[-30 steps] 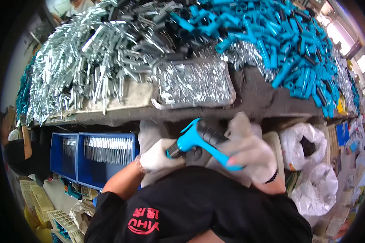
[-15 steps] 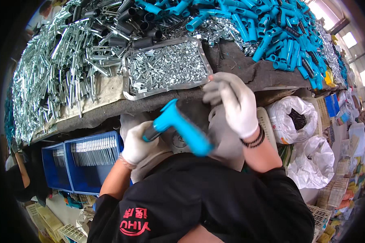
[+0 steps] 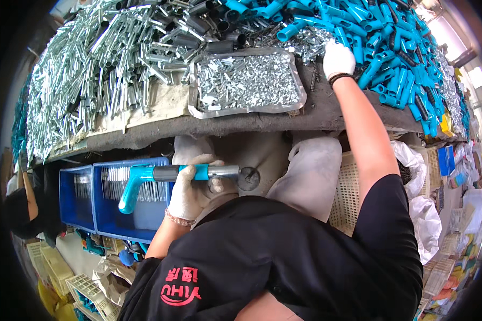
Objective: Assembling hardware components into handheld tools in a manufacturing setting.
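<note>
My gloved left hand is wrapped round a teal and black hand tool above my lap. The tool lies nearly level, its teal angled handle toward the left and its shiny metal tube end toward the right. At the far side of the table my gloved right hand reaches into a heap of small metal parts. Its fingers look drawn together, but their tips are hidden, so anything in them cannot be made out. Teal plastic housings are heaped just right of that hand.
A metal tray of small silver pieces sits at the table edge. Metal rods and tubes pile up on the left. Blue bins with metal strips stand below left. White sacks and a cream crate are at right.
My right hand has gone from above my lap to the far heap of metal parts. The tool has swung round, its handle now pointing left, and remains in my left hand.
</note>
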A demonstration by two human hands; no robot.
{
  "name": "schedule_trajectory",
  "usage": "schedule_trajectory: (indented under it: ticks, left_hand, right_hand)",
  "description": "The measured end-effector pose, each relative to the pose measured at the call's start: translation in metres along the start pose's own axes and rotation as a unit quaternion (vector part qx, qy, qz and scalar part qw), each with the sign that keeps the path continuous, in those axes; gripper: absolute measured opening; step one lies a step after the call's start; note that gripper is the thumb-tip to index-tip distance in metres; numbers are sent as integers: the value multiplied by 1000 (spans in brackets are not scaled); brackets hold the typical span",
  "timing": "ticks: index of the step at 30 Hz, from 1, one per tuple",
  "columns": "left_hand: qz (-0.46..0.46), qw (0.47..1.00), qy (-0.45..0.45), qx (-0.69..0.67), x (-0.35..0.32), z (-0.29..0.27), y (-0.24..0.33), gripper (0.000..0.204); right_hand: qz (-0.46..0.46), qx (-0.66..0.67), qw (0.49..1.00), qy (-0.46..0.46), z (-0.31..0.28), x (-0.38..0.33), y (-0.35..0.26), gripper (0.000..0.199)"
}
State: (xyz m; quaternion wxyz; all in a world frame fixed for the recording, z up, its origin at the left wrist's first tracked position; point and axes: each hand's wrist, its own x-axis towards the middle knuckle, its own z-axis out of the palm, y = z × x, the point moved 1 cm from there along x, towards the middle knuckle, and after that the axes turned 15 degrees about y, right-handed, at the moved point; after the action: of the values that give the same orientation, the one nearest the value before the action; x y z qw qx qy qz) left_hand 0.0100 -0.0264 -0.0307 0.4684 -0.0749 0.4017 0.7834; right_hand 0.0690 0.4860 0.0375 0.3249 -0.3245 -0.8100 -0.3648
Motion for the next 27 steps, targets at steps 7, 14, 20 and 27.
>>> schedule_trajectory:
  ticks: [7, 14, 20, 27]
  left_hand:
    - [-60, 991, 22, -121, 8, -1, 1, 58]
    - [-75, 994, 21, -80, 12, 11, -16, 56]
    - [10, 1000, -22, -7, 8, 10, -17, 52]
    - [19, 999, -16, 22, 4, 7, -19, 49]
  right_hand:
    - [484, 731, 470, -99, -89, -35, 2, 32]
    - [101, 775, 610, -132, -262, -142, -97, 26]
    - [99, 735, 661, -116, -266, -161, -102, 24]
    - [91, 741, 622, -235, -253, -180, -103, 39]
